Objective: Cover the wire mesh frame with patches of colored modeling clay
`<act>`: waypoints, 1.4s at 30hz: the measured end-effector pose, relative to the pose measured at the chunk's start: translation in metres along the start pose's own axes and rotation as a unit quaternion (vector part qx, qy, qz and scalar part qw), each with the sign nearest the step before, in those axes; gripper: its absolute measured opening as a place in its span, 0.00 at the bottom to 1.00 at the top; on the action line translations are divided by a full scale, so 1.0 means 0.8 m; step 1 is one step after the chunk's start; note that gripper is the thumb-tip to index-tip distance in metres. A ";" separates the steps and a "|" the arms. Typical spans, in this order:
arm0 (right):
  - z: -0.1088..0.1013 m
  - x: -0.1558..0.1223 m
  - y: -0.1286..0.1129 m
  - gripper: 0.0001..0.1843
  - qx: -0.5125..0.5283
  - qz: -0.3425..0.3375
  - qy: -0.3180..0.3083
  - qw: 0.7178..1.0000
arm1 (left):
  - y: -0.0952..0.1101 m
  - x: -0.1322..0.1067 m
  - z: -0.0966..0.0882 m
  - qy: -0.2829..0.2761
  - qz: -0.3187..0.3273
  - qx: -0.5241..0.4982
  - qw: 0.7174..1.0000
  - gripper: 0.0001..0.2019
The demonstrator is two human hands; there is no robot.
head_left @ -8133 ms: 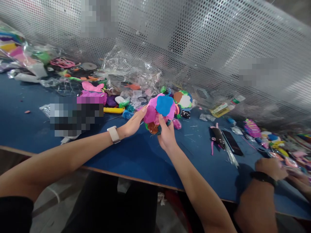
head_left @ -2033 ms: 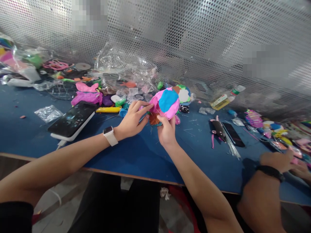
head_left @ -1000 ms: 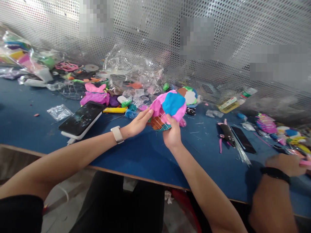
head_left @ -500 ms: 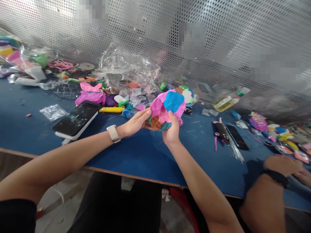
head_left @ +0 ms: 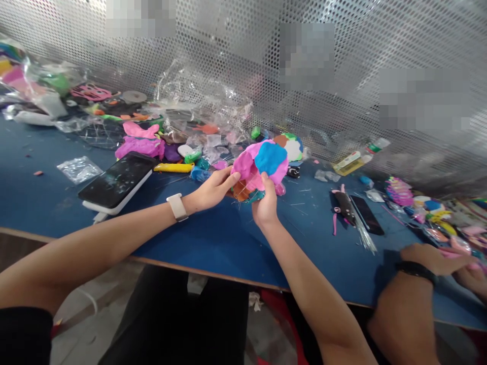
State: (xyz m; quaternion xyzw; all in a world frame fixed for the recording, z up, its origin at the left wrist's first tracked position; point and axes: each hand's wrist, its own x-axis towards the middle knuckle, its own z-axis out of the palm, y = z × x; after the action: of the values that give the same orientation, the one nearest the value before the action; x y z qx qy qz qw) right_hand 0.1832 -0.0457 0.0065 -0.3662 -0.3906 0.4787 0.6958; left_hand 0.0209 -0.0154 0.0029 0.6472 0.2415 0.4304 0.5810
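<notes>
Between my hands, above the blue table, is a lumpy piece of modelling clay [head_left: 245, 167], mostly pink, with a flat blue patch [head_left: 271, 158] on top and brown and teal parts below. Thin wire mesh shows at its lower front. My left hand [head_left: 215, 190] grips its left edge, thumb on top and fingers partly hidden beneath. My right hand [head_left: 265, 202] holds the lower right side, its thumb pressed on the pink near the blue patch. A round multicoloured clay piece [head_left: 292, 149] lies just behind.
A yellow cutter [head_left: 174, 168] and a phone on a white block [head_left: 117, 185] lie to the left. Clay and clear plastic bags [head_left: 201, 106] line the perforated metal wall [head_left: 236, 30]. Rightward are a dark clay figure [head_left: 345, 207], another phone [head_left: 367, 215] and a co-worker's hand [head_left: 426, 256].
My hands keep their hold on the clay piece, with only a slight shift of the left fingers. The view has moved slightly. At right, pink material now shows at the co-worker's hands.
</notes>
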 end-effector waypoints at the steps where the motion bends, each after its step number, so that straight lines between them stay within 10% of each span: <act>1: 0.000 0.000 0.000 0.25 0.000 0.001 0.001 1.000 | 0.001 0.000 0.000 0.000 0.005 0.011 1.000 0.33; 42: -0.012 -0.001 0.010 0.31 -0.070 -0.027 -0.036 0.997 | 0.002 0.003 -0.003 0.031 0.062 0.075 0.995 0.26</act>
State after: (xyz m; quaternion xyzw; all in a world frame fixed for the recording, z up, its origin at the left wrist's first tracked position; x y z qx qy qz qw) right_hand 0.1887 -0.0459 -0.0049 -0.3860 -0.4578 0.4438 0.6667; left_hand 0.0195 -0.0122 0.0053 0.6892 0.2505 0.4656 0.4954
